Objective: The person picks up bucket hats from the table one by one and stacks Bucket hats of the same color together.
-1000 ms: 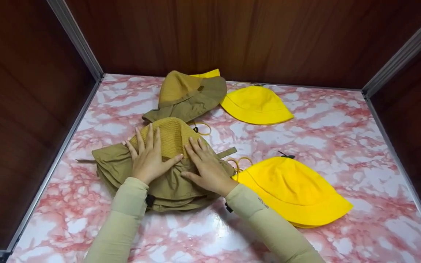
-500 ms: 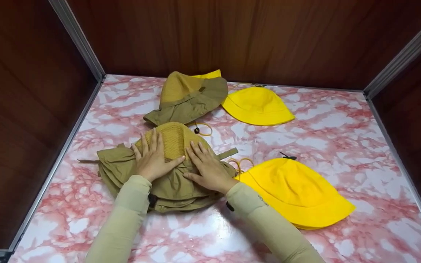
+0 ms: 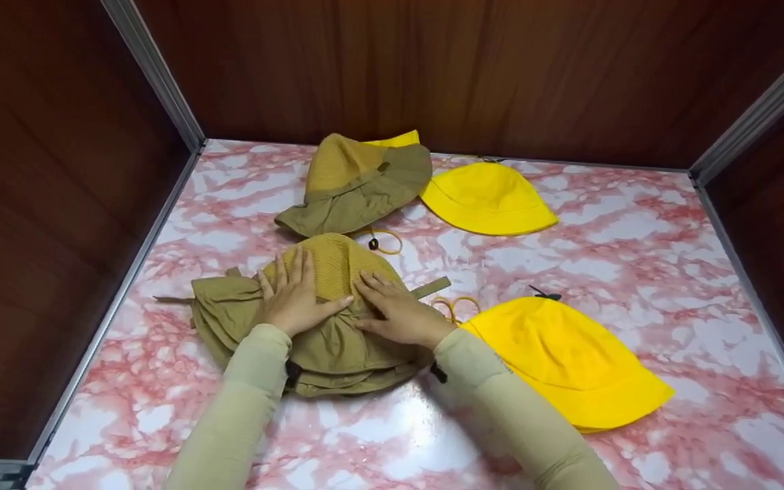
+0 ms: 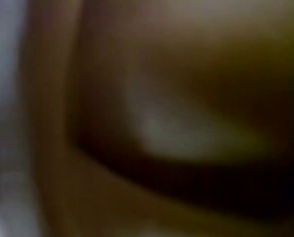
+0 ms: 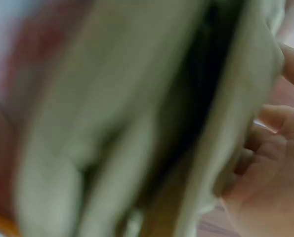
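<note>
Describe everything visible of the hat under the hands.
The hat has a mustard, woven-looking crown and a folded, layered, cloth-like olive brim; several may be stacked. Strap ends jut from both sides. It lies on the table, crown at the far side, the left hand and right hand resting on it.

Left hand (image 3: 297, 305) and right hand (image 3: 405, 318) on the nearer khaki hat (image 3: 336, 344), a yellow hat (image 3: 569, 361) beside it.

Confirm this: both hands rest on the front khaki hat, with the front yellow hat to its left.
Wrong side: the head view shows the front yellow hat to the right of the front khaki hat, where the left hand and right hand rest.
</note>
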A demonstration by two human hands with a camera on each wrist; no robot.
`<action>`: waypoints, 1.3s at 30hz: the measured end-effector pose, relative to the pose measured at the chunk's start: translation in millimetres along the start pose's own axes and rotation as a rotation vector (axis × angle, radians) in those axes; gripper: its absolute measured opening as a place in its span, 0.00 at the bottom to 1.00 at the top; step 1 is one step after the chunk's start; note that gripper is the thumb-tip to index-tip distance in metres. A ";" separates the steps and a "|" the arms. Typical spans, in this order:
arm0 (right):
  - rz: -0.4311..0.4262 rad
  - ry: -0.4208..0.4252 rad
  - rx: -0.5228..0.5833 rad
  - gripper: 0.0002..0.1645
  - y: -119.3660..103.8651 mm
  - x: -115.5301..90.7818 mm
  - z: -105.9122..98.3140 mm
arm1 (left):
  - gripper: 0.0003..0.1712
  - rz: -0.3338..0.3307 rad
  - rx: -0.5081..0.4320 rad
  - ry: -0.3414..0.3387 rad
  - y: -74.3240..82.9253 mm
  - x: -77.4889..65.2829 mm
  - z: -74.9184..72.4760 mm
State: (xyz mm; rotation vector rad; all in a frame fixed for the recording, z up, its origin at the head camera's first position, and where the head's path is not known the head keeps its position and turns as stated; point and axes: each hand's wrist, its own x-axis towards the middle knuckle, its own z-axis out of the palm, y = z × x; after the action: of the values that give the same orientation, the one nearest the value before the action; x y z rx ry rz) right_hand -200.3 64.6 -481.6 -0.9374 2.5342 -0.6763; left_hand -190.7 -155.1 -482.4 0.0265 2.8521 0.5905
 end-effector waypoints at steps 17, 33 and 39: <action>0.214 0.331 1.067 0.18 36.3 32.1 -81.9 | 0.69 0.005 0.007 0.015 7.0 5.7 9.3; 0.341 0.411 1.883 0.31 71.4 88.9 -70.1 | 0.69 -0.015 -0.007 0.015 -3.3 2.2 7.4; 0.327 0.386 1.866 0.32 68.8 97.0 -70.9 | 0.69 -0.020 -0.011 0.010 -3.9 1.0 7.2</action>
State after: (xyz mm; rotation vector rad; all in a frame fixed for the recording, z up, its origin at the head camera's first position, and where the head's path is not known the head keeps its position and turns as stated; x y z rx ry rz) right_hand -338.7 66.7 -476.2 0.3174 1.0735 -2.3871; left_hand -189.9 -155.8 -490.6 -0.0066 2.8552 0.6044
